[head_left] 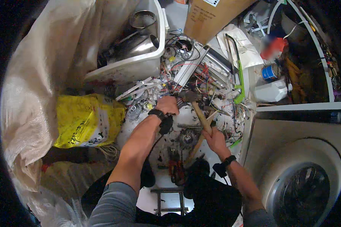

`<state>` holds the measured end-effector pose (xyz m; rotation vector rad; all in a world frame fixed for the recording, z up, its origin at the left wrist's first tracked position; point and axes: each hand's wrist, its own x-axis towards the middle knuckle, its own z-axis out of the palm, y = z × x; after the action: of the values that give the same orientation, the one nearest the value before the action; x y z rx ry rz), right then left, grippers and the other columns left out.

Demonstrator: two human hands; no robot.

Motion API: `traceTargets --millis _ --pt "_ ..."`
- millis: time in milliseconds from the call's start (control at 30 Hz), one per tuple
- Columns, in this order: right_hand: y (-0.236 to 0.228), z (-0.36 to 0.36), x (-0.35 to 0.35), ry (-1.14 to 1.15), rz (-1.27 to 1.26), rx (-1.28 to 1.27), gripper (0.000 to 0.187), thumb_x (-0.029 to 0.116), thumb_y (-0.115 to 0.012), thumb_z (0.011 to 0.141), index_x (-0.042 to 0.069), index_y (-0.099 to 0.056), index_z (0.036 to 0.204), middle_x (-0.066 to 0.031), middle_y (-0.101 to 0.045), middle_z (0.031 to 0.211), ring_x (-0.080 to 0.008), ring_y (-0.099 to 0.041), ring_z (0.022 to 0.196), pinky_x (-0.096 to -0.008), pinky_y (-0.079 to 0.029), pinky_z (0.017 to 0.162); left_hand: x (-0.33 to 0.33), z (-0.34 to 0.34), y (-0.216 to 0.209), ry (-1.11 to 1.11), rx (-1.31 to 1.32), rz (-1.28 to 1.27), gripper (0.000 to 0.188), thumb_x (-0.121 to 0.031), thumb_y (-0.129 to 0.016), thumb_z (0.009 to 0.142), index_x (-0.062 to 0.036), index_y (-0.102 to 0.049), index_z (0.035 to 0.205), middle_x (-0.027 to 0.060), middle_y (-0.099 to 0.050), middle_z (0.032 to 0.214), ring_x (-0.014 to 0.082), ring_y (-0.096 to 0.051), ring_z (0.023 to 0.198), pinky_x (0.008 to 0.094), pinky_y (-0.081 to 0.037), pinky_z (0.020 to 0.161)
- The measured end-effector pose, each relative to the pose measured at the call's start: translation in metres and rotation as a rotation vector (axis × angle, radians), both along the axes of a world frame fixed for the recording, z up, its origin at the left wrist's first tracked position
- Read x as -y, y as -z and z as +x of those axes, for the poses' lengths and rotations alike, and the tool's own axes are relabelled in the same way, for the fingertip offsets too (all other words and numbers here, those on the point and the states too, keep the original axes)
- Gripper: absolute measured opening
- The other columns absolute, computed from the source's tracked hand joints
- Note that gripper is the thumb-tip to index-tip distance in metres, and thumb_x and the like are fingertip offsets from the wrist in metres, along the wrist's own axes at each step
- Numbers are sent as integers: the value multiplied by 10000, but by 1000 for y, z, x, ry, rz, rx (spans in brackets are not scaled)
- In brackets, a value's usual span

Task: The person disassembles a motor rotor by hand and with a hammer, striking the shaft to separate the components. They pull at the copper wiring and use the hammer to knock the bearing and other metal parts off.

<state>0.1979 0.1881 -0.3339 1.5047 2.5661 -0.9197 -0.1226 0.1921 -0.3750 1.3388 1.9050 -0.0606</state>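
Observation:
My right hand point(216, 140) is wrapped round the wooden handle of a hammer point(203, 118). The dark head of the hammer is just right of my left hand point(168, 105), over a heap of scrap. That left hand is closed, and a dark piece shows at its fingers, too unclear to name. Below the hammer lies a dark round metal part point(187, 137) on the dirty white floor. A second wooden handle point(196, 148) slants beneath my right hand. Red-handled pliers point(175, 166) lie nearer to me.
A white tub point(140, 62) with shiny metal cylinders stands far left, a yellow sack point(89, 121) below it. Wires and metal profiles point(218, 66) pile up ahead, beside a green-framed hacksaw point(239, 81). On the right is a front-loading washing machine point(280, 142).

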Motion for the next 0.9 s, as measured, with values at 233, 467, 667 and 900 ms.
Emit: traceTargets --millis 233,467,667,900 --pt "-77 -40 -30 149 -47 -89 456 415 -680 960 -23 -623 1073 -262 -686 841 -456 -685 777 -515 -542 666 0 -28 48 -60 145 -99 562 -369 -829 513 -10 -764 940 184 -755 975 329 -736 914 432 -588 783" --pt "-149 -40 -30 195 186 -628 283 243 -656 948 1 -615 1088 -137 -628 805 -301 -619 683 -390 -512 627 -10 -24 19 -13 201 -117 568 -370 -823 519 30 -746 915 182 -752 953 317 -731 876 420 -570 746" --pt "12 -8 -28 52 126 4 337 298 -690 962 -7 -615 1082 -177 -667 732 -339 -669 617 -427 -519 591 -6 -33 50 -94 184 0 540 -361 -819 543 27 -750 913 198 -746 972 324 -727 870 438 -570 764" --pt "-123 -32 -46 188 33 -131 484 442 -669 963 -10 -556 1095 -264 -692 836 -455 -688 734 -538 -521 636 5 -19 38 -63 82 -68 510 -363 -805 577 0 -767 933 197 -752 975 355 -737 907 445 -585 791"
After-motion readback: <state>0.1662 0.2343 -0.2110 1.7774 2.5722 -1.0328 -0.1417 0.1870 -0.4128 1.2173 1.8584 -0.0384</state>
